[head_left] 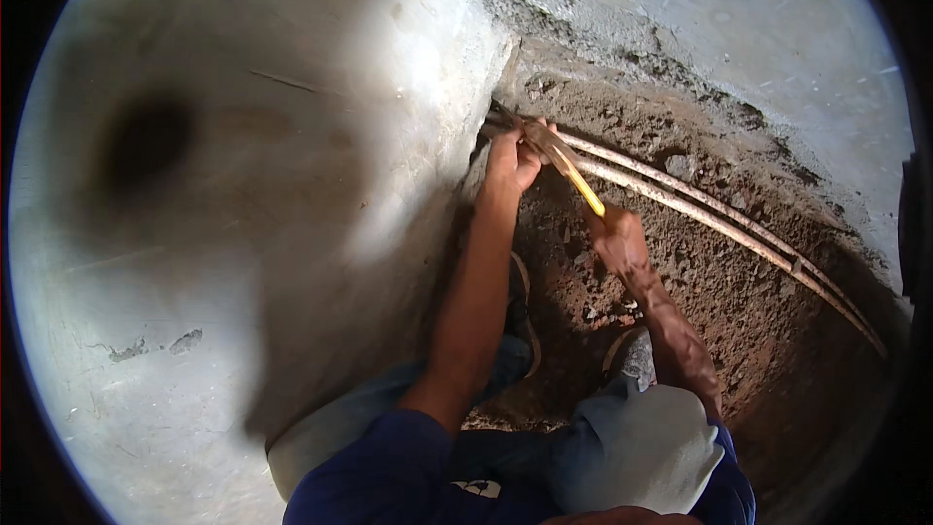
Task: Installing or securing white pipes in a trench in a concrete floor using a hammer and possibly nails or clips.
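Observation:
My left hand (513,157) is closed at the foot of the wall, beside the pipe ends. What its fingers hold is hidden by the tool's head. My right hand (620,238) grips the end of a tool with a slim yellow handle (587,192) and a rusty brown metal head; its exact kind does not show. The tool slants up and left, its head right over my left fingers. Two thin, dirt-covered pipes (671,197) run from beside my left hand in a curve to the lower right.
A smooth grey wall (321,87) rises on the left and bears my shadow. Loose soil and rubble (719,311) fill the dug strip around the pipes. Broken concrete (671,58) edges the grey slab (768,0) at the upper right. My bent knees and feet are below my hands.

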Available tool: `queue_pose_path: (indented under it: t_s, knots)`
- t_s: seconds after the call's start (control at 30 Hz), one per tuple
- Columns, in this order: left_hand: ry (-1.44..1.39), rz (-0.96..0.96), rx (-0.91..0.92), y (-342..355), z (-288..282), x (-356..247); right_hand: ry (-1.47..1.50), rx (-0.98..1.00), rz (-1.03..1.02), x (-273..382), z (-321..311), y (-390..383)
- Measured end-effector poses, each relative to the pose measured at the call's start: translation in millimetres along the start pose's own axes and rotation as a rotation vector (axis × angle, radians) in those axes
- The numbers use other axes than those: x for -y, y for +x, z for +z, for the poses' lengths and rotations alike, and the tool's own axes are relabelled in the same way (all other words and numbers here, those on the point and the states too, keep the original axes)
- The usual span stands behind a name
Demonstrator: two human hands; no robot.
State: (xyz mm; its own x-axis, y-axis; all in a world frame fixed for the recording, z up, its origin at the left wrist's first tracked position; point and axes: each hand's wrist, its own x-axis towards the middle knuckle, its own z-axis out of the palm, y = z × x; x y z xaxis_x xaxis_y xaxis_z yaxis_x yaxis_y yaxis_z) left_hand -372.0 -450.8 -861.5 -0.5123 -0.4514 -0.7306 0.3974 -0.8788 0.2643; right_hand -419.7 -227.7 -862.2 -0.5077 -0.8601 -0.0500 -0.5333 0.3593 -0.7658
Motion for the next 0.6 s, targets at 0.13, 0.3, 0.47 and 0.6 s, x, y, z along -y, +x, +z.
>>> queue_pose_path:
  t_s: [0.13,0.3,0.47,0.6]
  knots:
    - [-0.113,0.060,0.083,1,7,-22,1.162,-0.499,0.083,78,-23,-2]
    - [-0.304,0.013,0.083,0,44,3,0.088,-0.500,-0.094,41,-21,-1]
    - [-0.220,0.130,0.074,13,33,-7,0.422,-0.160,0.233,54,-28,10]
    - [-0.404,0.012,0.107,2,49,-5,0.927,-0.776,-0.344,56,-37,-3]
